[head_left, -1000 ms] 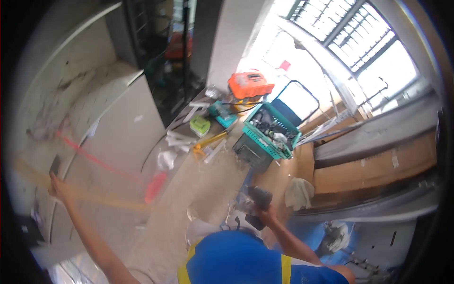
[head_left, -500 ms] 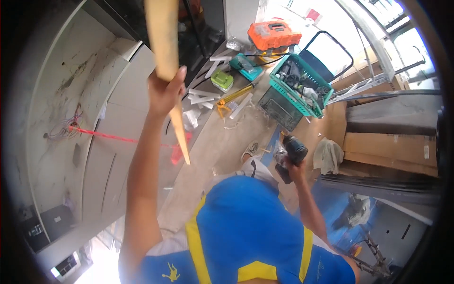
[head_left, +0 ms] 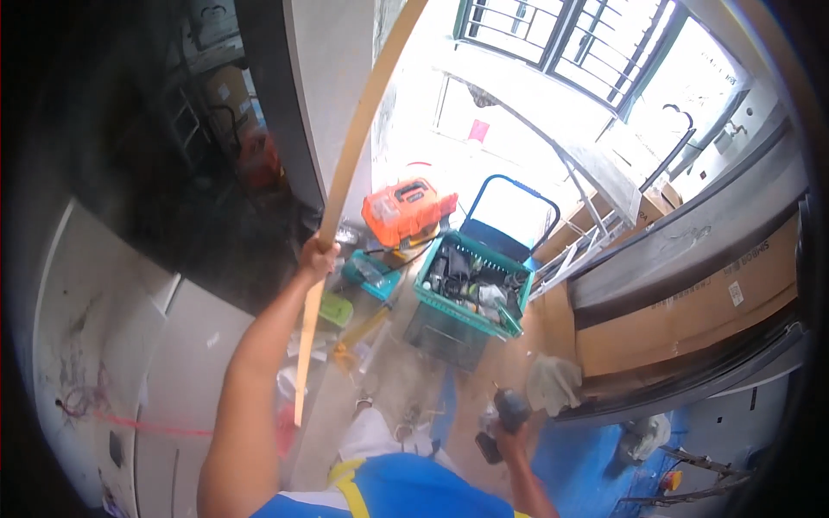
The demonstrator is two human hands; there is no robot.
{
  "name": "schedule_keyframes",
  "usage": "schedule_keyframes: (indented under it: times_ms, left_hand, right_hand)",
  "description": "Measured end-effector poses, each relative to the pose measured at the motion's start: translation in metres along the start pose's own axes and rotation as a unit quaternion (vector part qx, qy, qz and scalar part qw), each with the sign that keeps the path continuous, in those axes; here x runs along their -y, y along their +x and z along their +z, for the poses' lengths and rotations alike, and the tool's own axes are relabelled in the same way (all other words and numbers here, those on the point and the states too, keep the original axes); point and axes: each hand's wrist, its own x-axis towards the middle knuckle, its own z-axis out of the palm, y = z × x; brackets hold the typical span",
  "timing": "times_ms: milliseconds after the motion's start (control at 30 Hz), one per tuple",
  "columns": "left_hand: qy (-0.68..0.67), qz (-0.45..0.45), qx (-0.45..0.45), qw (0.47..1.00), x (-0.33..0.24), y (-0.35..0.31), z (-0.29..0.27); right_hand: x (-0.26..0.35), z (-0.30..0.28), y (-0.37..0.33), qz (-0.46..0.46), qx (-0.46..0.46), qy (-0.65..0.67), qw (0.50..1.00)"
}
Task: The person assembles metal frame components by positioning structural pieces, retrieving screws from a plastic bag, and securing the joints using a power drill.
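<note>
A long, narrow, light wooden strip slants upward in front of me, with my left hand closed around its lower part. The strip's lower tip hangs below that hand, over the floor by the cabinets. At the lower right, my right hand grips a dark cordless drill, its body pointing away from me. A clear crinkled thing, perhaps a plastic bag, shows beside the drill's handle; I cannot make it out.
Ahead stands a green crate full of tools, near an orange toolbox. A teal case and a lime-green box lie on the floor. Large cardboard boxes line the right, beside a grey cloth. White cabinet panels stand left.
My view has tilted up, bringing the window in and moving the crate and toolbox lower and leftward in the picture. Both hands keep their holds; the strip now leans to the right at its top.
</note>
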Motion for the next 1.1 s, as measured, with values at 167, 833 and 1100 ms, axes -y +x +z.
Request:
schedule_keyframes:
  times_ms: [167, 833, 1100]
  left_hand:
    - [0.117, 0.056, -0.023, 0.991, 0.08, 0.127, -0.002]
    - [0.36, -0.035, -0.031, 0.932, 0.283, 0.368, 0.002]
    - [0.497, 0.104, -0.144, 0.849, 0.237, 0.237, 0.115]
  right_hand:
    - [-0.015, 0.027, -0.003, 0.063, -0.082, 0.078, 0.992]
    - [0.059, 0.134, -0.073, 0.239, -0.064, -0.009, 0.969]
    - [0.06, 0.141, -0.082, 0.236, -0.17, 0.04, 0.956]
